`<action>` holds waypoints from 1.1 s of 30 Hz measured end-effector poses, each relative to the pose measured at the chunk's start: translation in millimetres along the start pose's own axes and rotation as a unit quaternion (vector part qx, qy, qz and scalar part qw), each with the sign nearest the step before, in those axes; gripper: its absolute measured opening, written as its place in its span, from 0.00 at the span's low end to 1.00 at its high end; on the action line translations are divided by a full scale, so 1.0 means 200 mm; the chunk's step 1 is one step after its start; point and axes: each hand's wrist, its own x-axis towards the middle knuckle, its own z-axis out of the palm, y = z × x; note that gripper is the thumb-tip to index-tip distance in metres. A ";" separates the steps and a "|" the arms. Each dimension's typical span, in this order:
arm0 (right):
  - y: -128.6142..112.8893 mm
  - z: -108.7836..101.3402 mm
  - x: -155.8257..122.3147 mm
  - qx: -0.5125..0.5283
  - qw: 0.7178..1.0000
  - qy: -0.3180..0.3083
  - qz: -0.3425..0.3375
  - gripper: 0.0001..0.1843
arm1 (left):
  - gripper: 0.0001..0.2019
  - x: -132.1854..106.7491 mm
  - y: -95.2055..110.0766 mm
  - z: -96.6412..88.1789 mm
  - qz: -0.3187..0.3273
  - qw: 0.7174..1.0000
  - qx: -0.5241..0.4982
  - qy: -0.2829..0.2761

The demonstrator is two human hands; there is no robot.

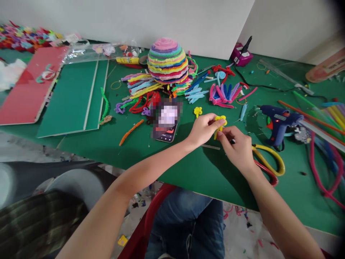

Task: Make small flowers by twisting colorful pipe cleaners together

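My left hand (206, 127) pinches a yellow pipe cleaner (221, 119) bent into small loops like a flower. Lower down, the fingers of my right hand (237, 147) are closed on the same piece where its short tail hangs. A second yellow looped flower (198, 111) lies on the green table just beyond my left hand. By my right wrist rest scissors (272, 158) with yellow and red handles, partly hidden by the hand. A phone (167, 122) with a blurred screen lies left of my left hand.
A striped pipe-cleaner dome (167, 61) stands at the back among bundles of coloured pipe cleaners (225, 94). A blue glue gun (281, 120) with a lit red light lies at right. Green (70, 97) and red boards (32, 86) lie left, near an orange pipe cleaner (131, 132).
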 end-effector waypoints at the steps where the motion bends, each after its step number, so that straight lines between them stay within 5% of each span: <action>1: 0.00 -0.01 0.00 0.002 1.000 0.000 0.004 0.05 | 0.19 0.00 0.00 -0.01 0.002 1.000 0.003 -0.007; 6: 0.02 -0.04 0.02 0.055 0.996 0.041 0.051 0.04 | 0.16 0.01 0.04 -0.04 0.005 0.999 0.008 -0.049; 11: 0.04 -0.04 0.05 0.210 0.971 0.047 0.102 0.05 | 0.09 -0.01 0.09 -0.01 -0.066 0.993 -0.080 -0.057; 18: 0.02 -0.02 0.03 0.161 0.983 0.045 0.076 0.03 | 0.09 -0.03 0.11 0.01 -0.126 0.985 -0.113 -0.021; 24: 0.05 -0.01 0.04 0.223 0.969 0.038 0.101 0.05 | 0.07 -0.02 0.10 0.00 -0.114 0.978 -0.157 -0.071; 28: 0.05 0.02 0.05 0.350 0.926 0.063 0.129 0.09 | 0.08 -0.02 0.07 0.01 -0.075 0.990 -0.106 -0.055; 33: 0.02 0.05 0.05 0.555 0.809 0.057 0.187 0.13 | 0.11 -0.06 0.04 0.05 -0.043 0.992 -0.101 -0.055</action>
